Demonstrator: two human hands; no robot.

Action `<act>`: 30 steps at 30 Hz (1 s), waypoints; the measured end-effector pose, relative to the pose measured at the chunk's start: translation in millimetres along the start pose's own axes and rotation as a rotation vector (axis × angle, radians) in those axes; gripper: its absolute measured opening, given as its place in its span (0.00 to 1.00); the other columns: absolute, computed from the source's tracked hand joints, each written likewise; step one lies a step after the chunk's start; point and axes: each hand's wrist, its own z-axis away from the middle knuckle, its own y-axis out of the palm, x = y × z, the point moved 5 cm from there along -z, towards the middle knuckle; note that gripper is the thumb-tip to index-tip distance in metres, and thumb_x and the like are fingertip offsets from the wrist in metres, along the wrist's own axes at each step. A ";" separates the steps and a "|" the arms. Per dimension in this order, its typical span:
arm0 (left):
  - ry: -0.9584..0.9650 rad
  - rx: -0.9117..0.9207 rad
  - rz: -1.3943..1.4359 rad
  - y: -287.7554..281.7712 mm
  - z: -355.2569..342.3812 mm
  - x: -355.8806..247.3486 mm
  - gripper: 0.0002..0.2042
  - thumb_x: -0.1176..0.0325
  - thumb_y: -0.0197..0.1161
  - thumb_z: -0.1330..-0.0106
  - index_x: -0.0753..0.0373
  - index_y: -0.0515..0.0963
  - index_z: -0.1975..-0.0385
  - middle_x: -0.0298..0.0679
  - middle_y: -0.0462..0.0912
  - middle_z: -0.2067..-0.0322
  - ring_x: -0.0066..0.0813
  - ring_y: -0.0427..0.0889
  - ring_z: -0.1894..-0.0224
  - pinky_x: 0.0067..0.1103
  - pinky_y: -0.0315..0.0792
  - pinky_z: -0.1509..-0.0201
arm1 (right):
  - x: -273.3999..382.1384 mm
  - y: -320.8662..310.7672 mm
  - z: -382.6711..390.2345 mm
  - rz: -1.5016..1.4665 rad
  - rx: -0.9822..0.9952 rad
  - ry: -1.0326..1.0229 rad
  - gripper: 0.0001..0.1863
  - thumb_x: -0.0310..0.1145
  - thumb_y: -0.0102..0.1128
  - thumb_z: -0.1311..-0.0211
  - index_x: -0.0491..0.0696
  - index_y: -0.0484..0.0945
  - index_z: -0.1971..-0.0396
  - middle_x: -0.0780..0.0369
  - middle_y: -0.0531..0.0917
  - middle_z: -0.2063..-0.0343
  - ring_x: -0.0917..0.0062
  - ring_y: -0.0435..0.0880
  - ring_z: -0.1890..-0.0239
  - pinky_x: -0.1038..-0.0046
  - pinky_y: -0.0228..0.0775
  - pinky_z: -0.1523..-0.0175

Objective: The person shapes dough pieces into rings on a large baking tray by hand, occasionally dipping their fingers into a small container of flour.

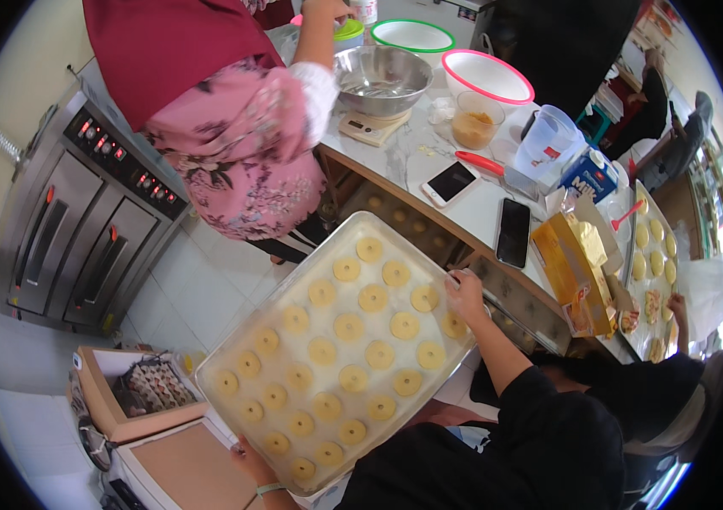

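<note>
A large metal baking tray [321, 265] spans the middle of the view, tilted diagonally. Rows of flat, round, pale yellow dough rings [372, 298] with small centre holes lie spread over it. My left hand [251, 461], a pale band on its wrist, grips the tray's near-left edge; its fingers are partly hidden by the rim. At the opposite right edge, my right hand [465, 294] is closed on the rim, close to a dough ring.
A two-door oven [90, 217] stands left; below it is a cardboard box [136, 387] with egg trays. A person in pink floral clothing [225, 144] stands just beyond my tray. The marble counter [412, 161] holds a steel bowl [381, 81], phones and a yellow carton [570, 268].
</note>
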 end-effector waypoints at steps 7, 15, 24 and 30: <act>0.013 0.004 0.070 19.5 -7.8 -13.8 0.17 0.58 0.60 0.38 0.63 0.66 0.78 0.30 0.67 0.83 0.17 0.64 0.80 0.15 0.60 0.78 | 0.8 20.3 -29.9 0.005 0.043 0.007 0.12 0.34 0.56 0.51 0.40 0.79 0.71 0.49 0.78 0.72 0.55 0.76 0.66 0.63 0.68 0.58; -0.008 -0.007 0.096 87.8 -44.1 -8.7 0.16 0.59 0.60 0.38 0.64 0.67 0.79 0.29 0.67 0.83 0.16 0.63 0.80 0.15 0.59 0.78 | -12.0 68.2 -87.4 0.056 0.154 0.243 0.17 0.39 0.50 0.43 0.40 0.76 0.62 0.48 0.79 0.64 0.55 0.77 0.58 0.63 0.68 0.52; 0.012 -0.003 0.164 149.5 -27.2 8.3 0.17 0.57 0.60 0.37 0.67 0.68 0.75 0.34 0.72 0.81 0.17 0.67 0.79 0.16 0.64 0.78 | -56.0 89.9 -115.9 0.281 -0.079 -0.046 0.20 0.43 0.50 0.42 0.41 0.75 0.61 0.49 0.79 0.62 0.55 0.77 0.58 0.62 0.68 0.52; -0.162 0.028 0.185 184.2 1.9 -7.1 0.15 0.62 0.57 0.35 0.66 0.66 0.76 0.36 0.74 0.79 0.21 0.71 0.76 0.19 0.69 0.71 | -107.0 96.2 -123.7 0.454 -0.236 -0.102 0.17 0.42 0.51 0.42 0.45 0.76 0.61 0.50 0.80 0.69 0.54 0.78 0.63 0.59 0.69 0.56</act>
